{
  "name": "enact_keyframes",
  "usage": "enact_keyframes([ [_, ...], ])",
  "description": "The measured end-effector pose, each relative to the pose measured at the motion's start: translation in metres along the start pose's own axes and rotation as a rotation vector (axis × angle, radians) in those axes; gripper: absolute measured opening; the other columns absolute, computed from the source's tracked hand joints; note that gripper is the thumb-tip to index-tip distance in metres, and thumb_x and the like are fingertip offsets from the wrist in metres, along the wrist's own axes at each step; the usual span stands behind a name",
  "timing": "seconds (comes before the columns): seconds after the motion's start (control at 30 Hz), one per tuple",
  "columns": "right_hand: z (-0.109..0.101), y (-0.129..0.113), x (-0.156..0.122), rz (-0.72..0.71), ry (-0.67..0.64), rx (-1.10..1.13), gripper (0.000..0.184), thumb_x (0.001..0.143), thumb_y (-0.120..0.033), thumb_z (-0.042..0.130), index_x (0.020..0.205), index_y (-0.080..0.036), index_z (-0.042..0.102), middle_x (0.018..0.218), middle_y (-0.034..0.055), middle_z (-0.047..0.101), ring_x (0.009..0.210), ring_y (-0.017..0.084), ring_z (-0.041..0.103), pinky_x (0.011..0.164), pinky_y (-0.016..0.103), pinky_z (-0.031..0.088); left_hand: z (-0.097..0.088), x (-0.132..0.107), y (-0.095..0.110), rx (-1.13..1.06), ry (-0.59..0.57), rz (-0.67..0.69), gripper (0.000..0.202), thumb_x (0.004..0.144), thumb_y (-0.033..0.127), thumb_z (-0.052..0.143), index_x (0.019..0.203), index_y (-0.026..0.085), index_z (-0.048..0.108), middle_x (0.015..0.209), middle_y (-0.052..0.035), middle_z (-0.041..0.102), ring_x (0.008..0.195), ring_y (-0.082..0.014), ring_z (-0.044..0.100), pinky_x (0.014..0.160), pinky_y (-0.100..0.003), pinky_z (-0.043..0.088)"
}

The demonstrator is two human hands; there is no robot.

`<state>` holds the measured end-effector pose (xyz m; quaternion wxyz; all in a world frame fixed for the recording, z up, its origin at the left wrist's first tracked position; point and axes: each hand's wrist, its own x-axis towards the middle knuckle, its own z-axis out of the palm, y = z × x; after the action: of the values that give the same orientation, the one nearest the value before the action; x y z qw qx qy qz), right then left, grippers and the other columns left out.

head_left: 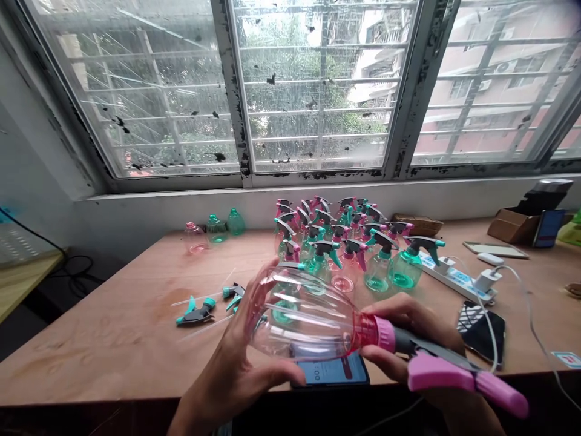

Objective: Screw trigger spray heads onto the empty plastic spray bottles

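A clear pink spray bottle (313,312) lies sideways in the air above the table's front edge, its sprayer head pointing right. My left hand (231,348) cups the bottle's base, with the thumb below and the fingers behind it. At the neck, the fingers and thumb of my right hand (420,321) close round the pink collar (385,334). The grey sprayer with its pink trigger (440,370) passes in front of my right palm. Partly covered by the bottle, a lit phone (333,372) lies underneath.
Loose grey-and-teal sprayer heads (197,312) lie on the left. Behind them stand a headless pink bottle (196,238) and two green bottles (236,223). Several assembled spray bottles (406,266) crowd the back middle. A power strip (458,280), cables and a dark phone (482,333) lie right.
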<state>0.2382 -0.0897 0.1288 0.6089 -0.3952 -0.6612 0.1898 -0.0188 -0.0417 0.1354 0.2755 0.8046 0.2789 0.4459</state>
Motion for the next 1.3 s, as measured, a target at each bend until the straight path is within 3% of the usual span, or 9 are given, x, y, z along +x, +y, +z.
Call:
enact_keyframes([
  [0.2, 0.001, 0.0, -0.001, 0.126, -0.018, 0.161, 0.029, 0.072, -0.032, 0.087, 0.093, -0.027, 0.068, 0.068, -0.002, 0.077, 0.05, 0.018, 0.07, 0.044, 0.022, 0.055, 0.003, -0.001, -0.006, -0.17, 0.017, 0.099, 0.089, 0.094, 0.024, 0.067, 0.152, 0.054, 0.006, 0.166, -0.0009, 0.019, 0.144, -0.0308, 0.039, 0.107, -0.048, 0.051],
  [0.37, 0.003, 0.002, 0.0, 0.061, 0.012, 0.084, 0.032, 0.066, -0.026, 0.091, 0.09, -0.025, 0.07, 0.068, -0.0008, 0.077, 0.053, 0.018, 0.071, 0.048, 0.022, 0.056, 0.001, 0.0, -0.002, -0.138, 0.077, 0.09, 0.123, 0.062, 0.051, 0.088, 0.158, 0.033, 0.012, 0.162, -0.0117, 0.029, 0.146, -0.0386, 0.033, 0.121, -0.053, 0.028],
  [0.43, 0.003, 0.0, 0.0, 0.028, 0.033, 0.056, 0.033, 0.065, -0.026, 0.092, 0.089, -0.025, 0.07, 0.07, -0.0003, 0.078, 0.055, 0.018, 0.072, 0.05, 0.022, 0.057, -0.001, 0.002, 0.0, -0.152, 0.076, 0.103, 0.119, 0.061, 0.052, 0.089, 0.157, 0.029, 0.022, 0.161, -0.0129, 0.031, 0.143, -0.0393, 0.038, 0.121, -0.051, 0.03],
  [0.63, 0.005, 0.003, 0.002, 0.188, -0.028, 0.326, 0.028, 0.074, -0.036, 0.086, 0.091, -0.024, 0.067, 0.06, -0.0025, 0.076, 0.043, 0.017, 0.07, 0.038, 0.021, 0.054, -0.001, 0.001, -0.007, -0.125, 0.009, 0.222, 0.095, 0.088, 0.018, 0.074, 0.154, 0.049, 0.012, 0.165, -0.0015, 0.021, 0.146, -0.0317, 0.035, 0.115, -0.049, 0.041],
  [0.73, 0.006, 0.008, 0.003, 0.174, -0.032, 0.321, 0.028, 0.072, -0.029, 0.088, 0.09, -0.023, 0.068, 0.064, -0.0021, 0.076, 0.044, 0.017, 0.07, 0.04, 0.021, 0.055, -0.001, 0.0, -0.007, -0.109, 0.015, 0.138, 0.114, 0.077, 0.03, 0.085, 0.157, 0.041, 0.004, 0.166, -0.0061, 0.019, 0.149, -0.0353, 0.026, 0.121, -0.053, 0.029],
  [0.83, 0.006, 0.011, 0.002, 0.143, -0.034, 0.313, 0.03, 0.07, -0.023, 0.089, 0.091, -0.024, 0.068, 0.066, -0.0034, 0.075, 0.039, 0.014, 0.066, 0.036, 0.019, 0.052, -0.003, 0.001, -0.004, -0.139, -0.002, 0.036, 0.116, 0.069, 0.049, 0.086, 0.158, 0.035, 0.012, 0.166, -0.0091, 0.017, 0.149, -0.0404, 0.024, 0.121, -0.056, 0.026],
  [0.93, 0.005, 0.012, 0.002, 0.14, -0.05, 0.338, 0.029, 0.071, -0.026, 0.089, 0.093, -0.025, 0.068, 0.067, -0.0033, 0.076, 0.039, 0.014, 0.066, 0.036, 0.019, 0.051, -0.006, 0.002, -0.002, -0.118, -0.047, 0.007, 0.107, 0.073, 0.043, 0.085, 0.156, 0.038, 0.017, 0.166, -0.0075, 0.018, 0.149, -0.0405, 0.025, 0.121, -0.057, 0.026],
  [1.1, 0.001, 0.013, 0.003, 0.117, -0.082, 0.263, 0.029, 0.072, -0.029, 0.088, 0.092, -0.026, 0.068, 0.068, -0.0032, 0.075, 0.046, 0.016, 0.069, 0.042, 0.02, 0.052, -0.007, -0.001, -0.005, -0.059, -0.077, 0.004, 0.105, 0.088, 0.022, 0.073, 0.155, 0.046, -0.004, 0.167, -0.0062, 0.012, 0.147, -0.0366, 0.031, 0.117, -0.061, 0.03],
  [1.3, -0.004, 0.012, 0.003, 0.104, -0.141, 0.142, 0.028, 0.074, -0.024, 0.086, 0.094, -0.027, 0.067, 0.067, -0.0051, 0.072, 0.049, 0.013, 0.065, 0.045, 0.02, 0.049, -0.005, -0.002, -0.002, 0.001, -0.055, -0.003, 0.107, 0.076, 0.047, 0.081, 0.157, 0.036, 0.013, 0.167, -0.0072, 0.013, 0.152, -0.0399, 0.013, 0.122, -0.057, 0.024],
])
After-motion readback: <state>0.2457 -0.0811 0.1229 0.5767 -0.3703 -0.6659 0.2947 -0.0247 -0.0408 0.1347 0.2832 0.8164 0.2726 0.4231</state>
